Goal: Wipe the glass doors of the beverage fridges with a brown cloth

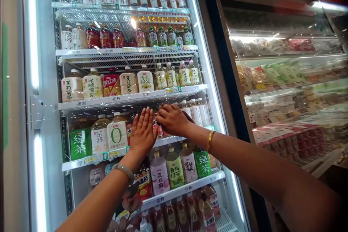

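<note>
Keeping the left hand flat, fingers barely parted, should steady work before the red-labelled bottles on their shelf; the right hand's fingers curl alongside (pinching what, I cannot tell).

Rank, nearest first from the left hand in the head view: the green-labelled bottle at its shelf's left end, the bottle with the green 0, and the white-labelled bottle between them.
1. Bottle with the green 0: just left of the left hand.
2. White-labelled bottle: next one left.
3. Green-labelled bottle: farthest, at the shelf's left end.
</note>
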A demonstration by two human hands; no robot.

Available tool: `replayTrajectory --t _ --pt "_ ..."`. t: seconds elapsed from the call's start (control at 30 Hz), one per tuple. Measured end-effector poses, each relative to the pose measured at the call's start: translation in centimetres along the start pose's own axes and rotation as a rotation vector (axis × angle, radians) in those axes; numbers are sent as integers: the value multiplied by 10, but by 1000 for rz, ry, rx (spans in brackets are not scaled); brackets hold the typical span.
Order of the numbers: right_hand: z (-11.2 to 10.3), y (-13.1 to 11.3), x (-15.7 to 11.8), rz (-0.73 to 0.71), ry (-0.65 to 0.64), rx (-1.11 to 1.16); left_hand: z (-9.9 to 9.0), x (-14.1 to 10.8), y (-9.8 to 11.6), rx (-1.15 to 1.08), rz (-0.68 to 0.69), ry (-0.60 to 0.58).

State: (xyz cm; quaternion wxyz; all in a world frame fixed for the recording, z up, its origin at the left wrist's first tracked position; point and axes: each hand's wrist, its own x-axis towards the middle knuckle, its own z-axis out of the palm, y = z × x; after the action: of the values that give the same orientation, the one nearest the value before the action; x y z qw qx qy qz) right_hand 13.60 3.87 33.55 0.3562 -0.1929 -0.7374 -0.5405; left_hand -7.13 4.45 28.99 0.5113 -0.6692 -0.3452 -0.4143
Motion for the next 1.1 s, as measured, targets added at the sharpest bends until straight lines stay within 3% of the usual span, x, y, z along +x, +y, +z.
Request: replayTrajectory --t 0.07,0.13,0.2,0.27,0.33,0.4,0.47,0.53,0.6,0.67,0.73,0.8,0.9,1.0,1.1 --pt "0 6 -20 -219 -11 12 -6 2 -10 17 -15 1" --pt "-2 21 -23 -294 -34 1 -9 4 -20 40 -16 0" --pt "-5 37 -6 -160 -43 -35 -11 6 -27 50 -11 -6" --pt "-7 44 23 83 -18 -70 -10 5 -31 47 -24 -3" --pt "-7 38 49 293 21 -77 -9 3 -32 38 -51 13" --pt "-3 22 62 383 43 -62 -8 1 -31 29 -72 26" --pt "1 4 57 305 36 -45 -8 -1 -30 19 -83 27" --pt "5 -7 38 93 11 -29 -9 -1 -30 0 -92 22" --pt "6 -5 17 -138 -25 -11 -9 -1 -30 -19 -100 14" --pt "4 6 6 -233 -58 -11 -9 -1 -30 -27 -106 6" --pt "1 18 12 -121 -66 -29 -8 -2 -30 -27 -107 -1" --pt "0 22 30 105 -40 -39 -7 -3 -30 -32 -107 -2" --pt "1 10 59 343 12 -19 -7 -4 -30 -34 -106 4" --pt "3 -14 65 309 6 1 -8 -4 -31 -24 -98 14" --pt "2 -31 41 152 -37 11 -10 -2 -30 -21 -108 1"
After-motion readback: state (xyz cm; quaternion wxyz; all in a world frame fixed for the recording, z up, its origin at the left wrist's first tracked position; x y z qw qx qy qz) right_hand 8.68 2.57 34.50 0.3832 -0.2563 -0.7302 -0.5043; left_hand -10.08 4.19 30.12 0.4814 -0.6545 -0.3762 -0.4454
